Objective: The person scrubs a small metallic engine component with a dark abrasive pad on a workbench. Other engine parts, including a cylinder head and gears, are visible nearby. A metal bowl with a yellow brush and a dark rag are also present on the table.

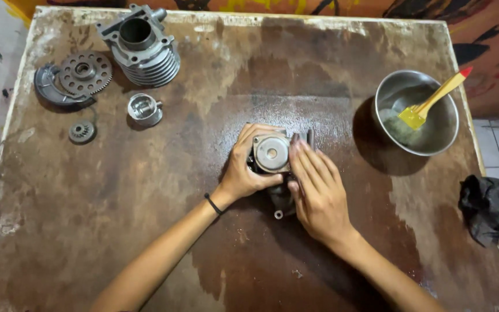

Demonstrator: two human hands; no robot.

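Observation:
At the middle of the worn wooden table [145, 231] both my hands hold a small grey metal engine part [271, 153] with a round cap on its top face. My left hand [245, 167] wraps around its left side, a black band on that wrist. My right hand [317, 193] covers its right side, fingers laid flat against it. The lower half of the part is mostly hidden by my hands; a small lug [278, 214] sticks out below.
A finned engine cylinder [144, 46] stands at the far left, with a piston [144, 108], a large toothed gear [85, 72] on a curved dark piece, and a small gear [81, 132]. A steel bowl [443, 136] with a yellow brush [431, 102] sits right. A black rag [492, 208] lies at the right edge.

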